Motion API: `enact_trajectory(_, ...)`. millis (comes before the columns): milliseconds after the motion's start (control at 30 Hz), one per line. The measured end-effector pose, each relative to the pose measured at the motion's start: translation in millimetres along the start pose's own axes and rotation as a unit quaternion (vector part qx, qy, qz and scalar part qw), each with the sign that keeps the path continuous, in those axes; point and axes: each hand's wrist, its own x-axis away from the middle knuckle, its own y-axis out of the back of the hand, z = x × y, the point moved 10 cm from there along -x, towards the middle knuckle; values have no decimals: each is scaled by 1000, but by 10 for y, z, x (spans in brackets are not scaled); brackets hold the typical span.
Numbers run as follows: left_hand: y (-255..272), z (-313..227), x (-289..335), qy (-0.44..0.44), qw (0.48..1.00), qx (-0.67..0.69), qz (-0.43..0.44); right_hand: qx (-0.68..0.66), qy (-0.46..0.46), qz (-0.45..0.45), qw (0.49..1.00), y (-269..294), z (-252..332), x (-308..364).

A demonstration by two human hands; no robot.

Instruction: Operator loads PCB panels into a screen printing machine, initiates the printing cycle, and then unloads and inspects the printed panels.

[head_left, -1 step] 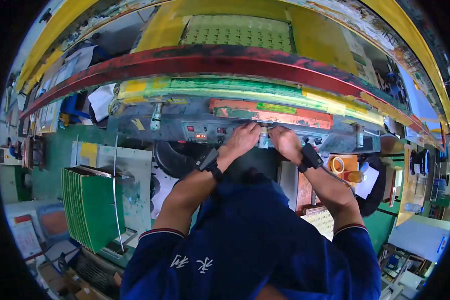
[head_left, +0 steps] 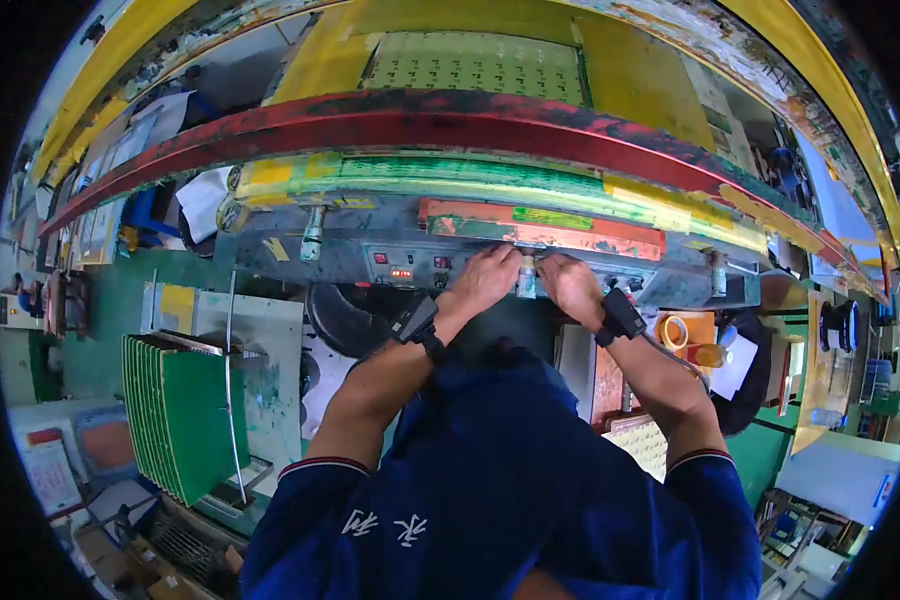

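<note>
Both of my hands are at the front of a dark grey machine [head_left: 340,240], below a paint-stained orange bar [head_left: 570,232]. My left hand [head_left: 487,278] is just left of a short pale metal cylinder [head_left: 526,278], fingers bent with their tips at the bar's lower edge. On the cylinder's other side, my right hand [head_left: 572,288] curls inward, its fingertips close to it. Whatever lies under the fingertips of either hand is hidden. Left of my left hand is a control panel [head_left: 410,258] with a lit red display [head_left: 401,272].
A long red beam [head_left: 450,118] crosses ahead, with a pale dotted panel [head_left: 475,65] beyond. Upright green panels [head_left: 198,420] stand at left, near a round black object [head_left: 340,320]. At right are a tape roll [head_left: 674,331], an amber container [head_left: 708,355] and white paper [head_left: 738,365].
</note>
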Motion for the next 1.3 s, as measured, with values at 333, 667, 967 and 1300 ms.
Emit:
enact_trajectory(333, 63, 278, 230, 122, 979, 158, -48, -85, -112, -38, 989, 232, 45, -44)
enact_trajectory(667, -208, 338, 99, 196, 972, 117, 47, -179, -205, -48, 961, 149, -140, 9)
enact_trajectory(967, -33, 178, -6, 170, 979, 80, -78, -226, -257, -61, 937, 132, -202, 71)
enact_trajectory(1300, -197, 495, 255, 328, 911, 251, -14, -199, -275, -42, 940, 220, -72, -67)
